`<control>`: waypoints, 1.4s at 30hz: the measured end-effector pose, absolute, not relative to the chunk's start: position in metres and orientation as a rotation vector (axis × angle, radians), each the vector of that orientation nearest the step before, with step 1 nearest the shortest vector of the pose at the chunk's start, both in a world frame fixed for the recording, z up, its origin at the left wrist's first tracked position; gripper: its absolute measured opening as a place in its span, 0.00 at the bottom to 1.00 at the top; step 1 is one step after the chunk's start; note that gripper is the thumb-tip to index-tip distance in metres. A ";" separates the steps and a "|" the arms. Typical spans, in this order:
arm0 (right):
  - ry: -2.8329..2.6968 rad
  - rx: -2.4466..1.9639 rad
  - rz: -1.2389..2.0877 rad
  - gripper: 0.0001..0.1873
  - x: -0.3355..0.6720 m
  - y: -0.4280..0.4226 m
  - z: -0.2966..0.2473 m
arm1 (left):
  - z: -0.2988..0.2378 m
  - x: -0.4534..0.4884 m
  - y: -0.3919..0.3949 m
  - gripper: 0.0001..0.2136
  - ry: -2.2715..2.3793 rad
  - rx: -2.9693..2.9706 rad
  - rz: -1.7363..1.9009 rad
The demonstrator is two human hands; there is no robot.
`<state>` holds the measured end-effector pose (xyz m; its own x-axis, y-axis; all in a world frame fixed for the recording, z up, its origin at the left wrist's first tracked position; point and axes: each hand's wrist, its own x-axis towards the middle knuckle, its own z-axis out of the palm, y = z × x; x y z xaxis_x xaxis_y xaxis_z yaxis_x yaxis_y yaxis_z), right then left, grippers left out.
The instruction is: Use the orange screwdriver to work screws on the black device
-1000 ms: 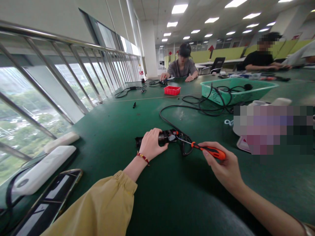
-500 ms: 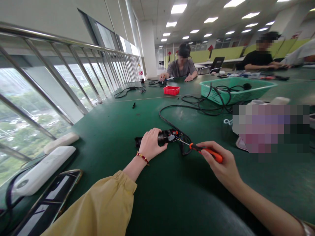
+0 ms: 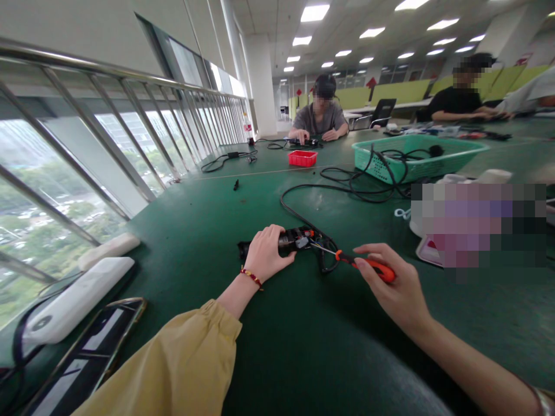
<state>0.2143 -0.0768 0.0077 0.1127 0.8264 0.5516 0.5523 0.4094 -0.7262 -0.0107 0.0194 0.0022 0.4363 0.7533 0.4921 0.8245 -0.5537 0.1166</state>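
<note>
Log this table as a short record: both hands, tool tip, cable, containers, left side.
Left hand grip: around a black device
Right hand grip: holding an orange-and-black screwdriver
Tip contact: unclear, at the device's wired end
Black cable: loops across green table toward green basket
Green basket: holds cable
Red tray: beyond the device
Left side: white oblong object, dark phone-like object

An orange-black screwdriver slants toward the opened black device.

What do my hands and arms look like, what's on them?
Left hand: no glove, red-and-yellow bracelet, loose yellow sleeve with gathered cuff. Right hand: no glove, forearm uncovered up to a band or cuff, unclear, at the frame's corner.
</note>
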 end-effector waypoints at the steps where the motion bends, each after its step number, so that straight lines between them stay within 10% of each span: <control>1: -1.579 -1.294 0.355 0.08 0.216 -0.077 0.008 | 0.002 -0.011 0.020 0.16 -1.406 -2.539 -0.760; 42: -1.581 -1.301 0.193 0.11 0.217 -0.078 0.007 | 0.003 -0.010 0.020 0.16 -1.413 -2.541 -0.746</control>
